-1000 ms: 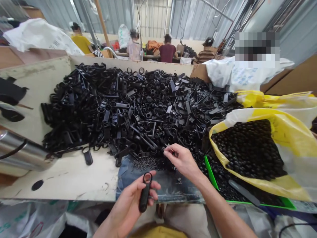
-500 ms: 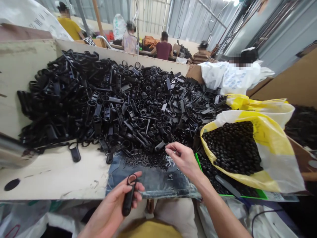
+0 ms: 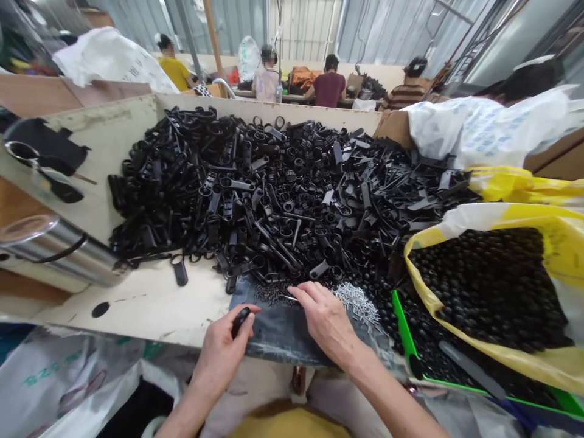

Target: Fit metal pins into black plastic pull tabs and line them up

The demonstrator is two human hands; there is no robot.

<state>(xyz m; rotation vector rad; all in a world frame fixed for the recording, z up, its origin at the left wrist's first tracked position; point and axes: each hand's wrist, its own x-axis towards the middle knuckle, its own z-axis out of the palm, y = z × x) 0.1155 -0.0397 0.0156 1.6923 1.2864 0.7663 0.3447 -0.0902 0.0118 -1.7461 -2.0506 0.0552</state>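
My left hand (image 3: pixel 219 344) is closed around a black plastic handle (image 3: pixel 240 322), held end-on over the table's front edge; its ring, seen earlier, is hidden now. Between the thumb and fingers of my right hand (image 3: pixel 326 319) is a thin metal tool (image 3: pixel 288 297), mostly covered by the fingers. Its tip is at a heap of tiny dark metal bits (image 3: pixel 271 293), too small to name. Silver pins (image 3: pixel 359 303) lie just right of that hand. Under both heaps is a worn denim cloth (image 3: pixel 278 334).
A large pile of black plastic parts (image 3: pixel 283 207) fills the table behind my hands. One ringed part (image 3: pixel 180 272) lies apart. Left stands a steel flask (image 3: pixel 86 252); right, a green tray (image 3: pixel 404 331) and a yellow-white bag (image 3: pixel 426 292) of black balls. People sit beyond.
My right hand has moved from the silver pins left to the dark bits. My left hand has turned the handle end-on and raised it toward the cloth. The view has swung left.
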